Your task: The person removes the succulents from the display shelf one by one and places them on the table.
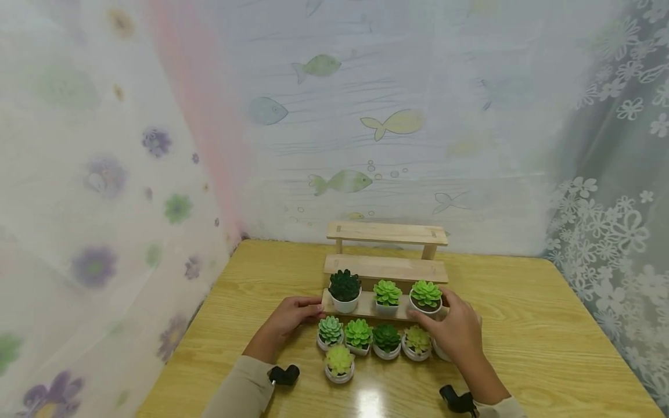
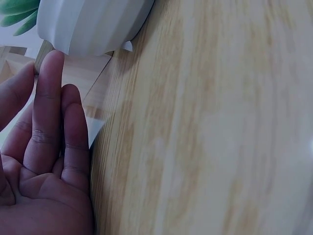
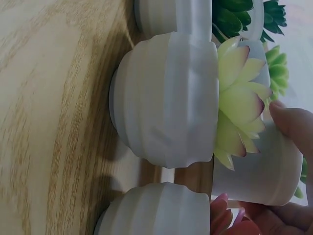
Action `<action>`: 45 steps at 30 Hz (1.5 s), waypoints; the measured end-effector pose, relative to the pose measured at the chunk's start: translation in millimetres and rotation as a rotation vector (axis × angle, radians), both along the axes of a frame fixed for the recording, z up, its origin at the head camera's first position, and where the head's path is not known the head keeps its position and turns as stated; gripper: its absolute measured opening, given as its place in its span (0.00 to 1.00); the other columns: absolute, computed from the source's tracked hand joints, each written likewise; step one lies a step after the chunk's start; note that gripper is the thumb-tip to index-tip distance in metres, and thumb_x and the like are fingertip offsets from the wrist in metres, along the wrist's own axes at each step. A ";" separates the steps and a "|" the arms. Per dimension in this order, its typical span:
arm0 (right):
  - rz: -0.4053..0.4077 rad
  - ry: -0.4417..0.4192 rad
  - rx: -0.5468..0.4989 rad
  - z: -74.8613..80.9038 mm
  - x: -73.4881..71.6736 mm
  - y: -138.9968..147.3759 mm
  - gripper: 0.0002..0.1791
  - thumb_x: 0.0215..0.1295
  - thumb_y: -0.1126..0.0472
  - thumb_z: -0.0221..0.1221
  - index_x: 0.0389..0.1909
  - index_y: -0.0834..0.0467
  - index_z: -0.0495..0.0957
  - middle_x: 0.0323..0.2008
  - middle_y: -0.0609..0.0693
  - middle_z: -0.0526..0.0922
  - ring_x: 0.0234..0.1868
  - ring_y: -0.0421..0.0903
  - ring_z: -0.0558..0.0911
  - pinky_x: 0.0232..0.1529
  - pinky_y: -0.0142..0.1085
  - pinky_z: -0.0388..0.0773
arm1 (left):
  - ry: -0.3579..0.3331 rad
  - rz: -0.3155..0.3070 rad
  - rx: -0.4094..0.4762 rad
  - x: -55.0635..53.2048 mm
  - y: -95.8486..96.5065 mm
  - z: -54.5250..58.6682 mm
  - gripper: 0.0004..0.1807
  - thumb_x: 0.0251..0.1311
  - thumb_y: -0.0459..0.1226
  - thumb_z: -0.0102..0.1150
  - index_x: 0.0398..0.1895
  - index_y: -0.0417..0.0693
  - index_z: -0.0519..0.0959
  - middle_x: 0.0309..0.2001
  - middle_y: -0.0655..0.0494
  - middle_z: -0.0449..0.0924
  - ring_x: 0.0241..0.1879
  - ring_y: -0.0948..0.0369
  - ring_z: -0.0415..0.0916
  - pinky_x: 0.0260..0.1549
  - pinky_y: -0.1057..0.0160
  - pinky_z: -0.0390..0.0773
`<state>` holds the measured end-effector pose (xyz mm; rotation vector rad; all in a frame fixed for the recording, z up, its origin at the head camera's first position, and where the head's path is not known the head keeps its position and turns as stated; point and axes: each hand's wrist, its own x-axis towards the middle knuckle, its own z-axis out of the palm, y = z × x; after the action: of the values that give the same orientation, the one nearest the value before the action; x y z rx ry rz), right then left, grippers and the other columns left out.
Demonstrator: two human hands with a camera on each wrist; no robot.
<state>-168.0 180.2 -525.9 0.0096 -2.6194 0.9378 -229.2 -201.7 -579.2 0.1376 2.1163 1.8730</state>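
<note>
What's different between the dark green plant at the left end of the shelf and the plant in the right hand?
The dark green plant has deep green leaves, while the held plant is bright, light green. The right hand grips the held plant; no hand holds the dark green plant. Brown soil shows in the held plant's pot, but leaves hide any in the dark green plant's. Both have white pots.

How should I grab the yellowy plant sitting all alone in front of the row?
I'd hold the white pot by its left and right sides, coming from the front. It's round and upright, so both sides should be easy to squeeze. The leaves spread over its top, and the row of potted plants crowds close behind.
</note>
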 end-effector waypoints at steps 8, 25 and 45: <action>0.014 0.042 -0.011 0.5 -0.7 1.6 0.44 0.51 0.35 0.77 0.63 0.57 0.78 0.52 0.61 0.87 0.55 0.64 0.81 0.59 0.72 0.62 | -0.006 0.008 0.006 -0.2 0.2 0.0 0.22 0.72 0.39 0.63 0.63 0.34 0.80 0.45 0.47 0.90 0.46 0.59 0.88 0.54 0.57 0.84; 0.042 0.094 -0.036 13.6 4.7 -3.9 0.43 0.51 0.38 0.78 0.61 0.59 0.79 0.45 0.57 0.87 0.47 0.57 0.85 0.45 0.58 0.81 | -0.005 0.012 0.006 2.3 -0.9 2.7 0.22 0.73 0.39 0.62 0.64 0.34 0.80 0.46 0.47 0.90 0.47 0.59 0.88 0.55 0.57 0.84; 0.185 -0.017 -0.101 35.3 34.0 -14.8 0.43 0.50 0.38 0.78 0.65 0.52 0.77 0.44 0.49 0.84 0.43 0.47 0.84 0.36 0.36 0.84 | -0.010 0.013 -0.005 1.2 0.6 1.4 0.23 0.72 0.40 0.63 0.64 0.35 0.79 0.46 0.47 0.90 0.47 0.58 0.88 0.55 0.57 0.84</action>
<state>-134.0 165.4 -490.6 0.2228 -2.6181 1.1355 -228.0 -201.0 -577.8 0.1135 2.1206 1.8713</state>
